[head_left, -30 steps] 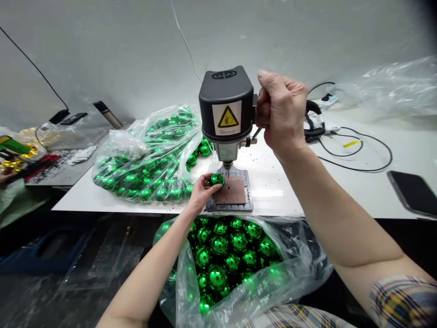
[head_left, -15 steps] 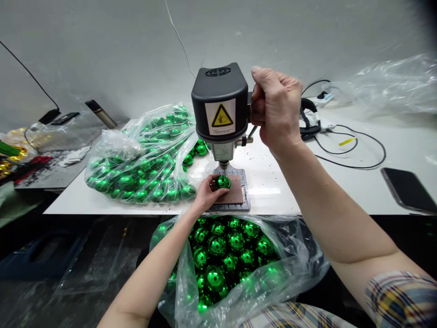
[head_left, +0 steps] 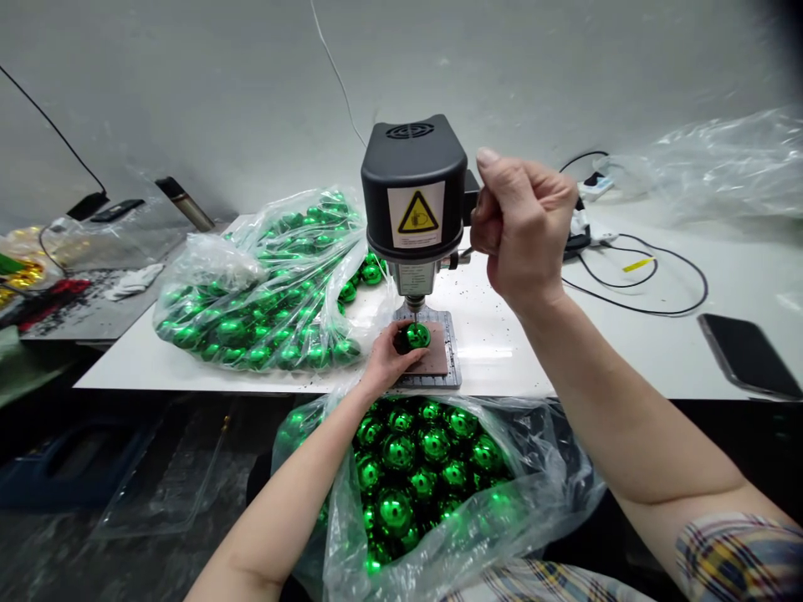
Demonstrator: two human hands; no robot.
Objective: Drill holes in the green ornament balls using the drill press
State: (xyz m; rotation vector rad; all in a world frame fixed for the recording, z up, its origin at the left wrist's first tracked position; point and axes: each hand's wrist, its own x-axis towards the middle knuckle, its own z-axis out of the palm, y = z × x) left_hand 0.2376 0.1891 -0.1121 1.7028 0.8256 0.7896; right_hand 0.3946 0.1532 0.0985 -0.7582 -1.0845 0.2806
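Between the thumb and fingers of my left hand is a shiny green bauble. It sits on a brown board over the grey slotted base of a small bench drill press. The drill bit is directly above the bauble and seems to meet its top. My right hand is closed around the press's feed lever, right of the black motor housing; the fingers cover most of the lever. An open clear bag of green baubles lies in my lap.
Another clear bag of green baubles lies on the white table, left of the press. To the right are a phone, a black cable and clear plastic sheeting. White gloves lie far left.
My right hand has moved down and slightly right with the lever. My left hand still holds the bauble under the drill bit. The view has shifted slightly.
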